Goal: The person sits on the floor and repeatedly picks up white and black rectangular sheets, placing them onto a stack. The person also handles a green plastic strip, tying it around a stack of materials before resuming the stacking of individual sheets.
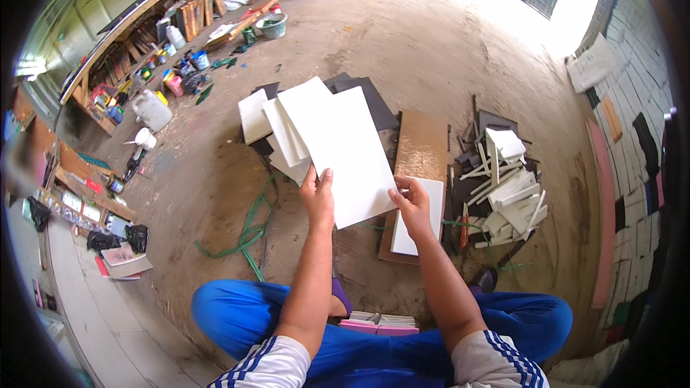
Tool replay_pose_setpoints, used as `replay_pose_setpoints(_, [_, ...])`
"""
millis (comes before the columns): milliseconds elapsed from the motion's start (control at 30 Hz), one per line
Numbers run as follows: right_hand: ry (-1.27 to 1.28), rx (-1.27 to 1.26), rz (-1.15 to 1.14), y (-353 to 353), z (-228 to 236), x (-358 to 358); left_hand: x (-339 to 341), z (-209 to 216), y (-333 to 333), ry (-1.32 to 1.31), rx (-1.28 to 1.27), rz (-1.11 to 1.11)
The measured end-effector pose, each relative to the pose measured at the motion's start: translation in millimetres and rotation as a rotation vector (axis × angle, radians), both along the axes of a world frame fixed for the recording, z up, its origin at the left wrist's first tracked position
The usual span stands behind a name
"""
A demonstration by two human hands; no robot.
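Observation:
A white rectangular sheet point(353, 162) is held up in front of me, tilted, between both hands. My left hand point(317, 196) grips its lower left edge, thumb on top. At the lower right corner, my right hand point(410, 206) pinches it between thumb and fingers. Just beyond lies a loose pile of white sheets point(282, 133) and black sheets point(372, 100), partly hidden by the held one. A brown board point(422, 142) rests on the ground to the right, with another white sheet point(407, 236) on its near end, partly covered by my right hand and forearm.
White offcuts point(514, 197) are heaped at the right, with a red-handled tool point(464, 226) beside them. Green strapping point(251, 233) curls on the ground at left. Pink and white stacked pieces point(379, 325) sit between my legs. Bottles, a jerrycan point(152, 111) and a bucket point(272, 26) stand farther left.

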State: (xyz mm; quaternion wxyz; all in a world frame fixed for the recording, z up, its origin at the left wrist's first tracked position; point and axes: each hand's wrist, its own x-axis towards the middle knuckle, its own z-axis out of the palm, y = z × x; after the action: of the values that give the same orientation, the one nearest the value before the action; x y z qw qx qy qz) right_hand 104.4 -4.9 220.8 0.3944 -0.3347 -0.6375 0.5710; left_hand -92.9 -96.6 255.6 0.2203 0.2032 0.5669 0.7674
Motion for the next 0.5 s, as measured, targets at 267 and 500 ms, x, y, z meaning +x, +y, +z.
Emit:
replay_pose_setpoints(267, [0.057, -0.063, -0.256, 25.9, -3.8, 65.8, 99.6, -32.4, 41.3, 0.069, -0.084, -0.088])
replay_pose_setpoints(500, [-0.226, 0.031, -0.537, 27.4, -158.4, 154.8, 163.9, -153.8, 42.2, 0.555, -0.576, -0.255])
